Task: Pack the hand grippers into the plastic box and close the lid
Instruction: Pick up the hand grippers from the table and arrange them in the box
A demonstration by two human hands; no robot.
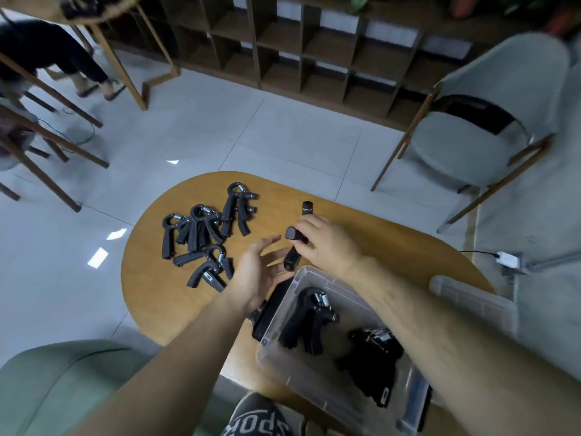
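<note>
Centre left: loose hand grippers (204,234) lie heaped on the wooden bench (151,294). Centre: the left hand (254,272) hovers palm-up, fingers spread, holding nothing. Just right of it, the right hand (330,243) has its fingers curled round a black hand gripper (291,250) above the bench. Lower right: the clear plastic box (273,350), uncovered, contains packed grippers (308,319); its lid (471,303) lies beyond it.

- Pale grey floor tiles (283,127) catch bright patches of reflected light (97,258).
- A dark wooden cubby shelf (314,42) lines the far side.
- A grey padded chair (471,136) on slim wooden legs stands at right.
- A rounded wooden table (151,294) fills the foreground, a green cushioned seat (63,382) just beside it.
- Wooden furniture legs (63,98) cross the upper left.
</note>
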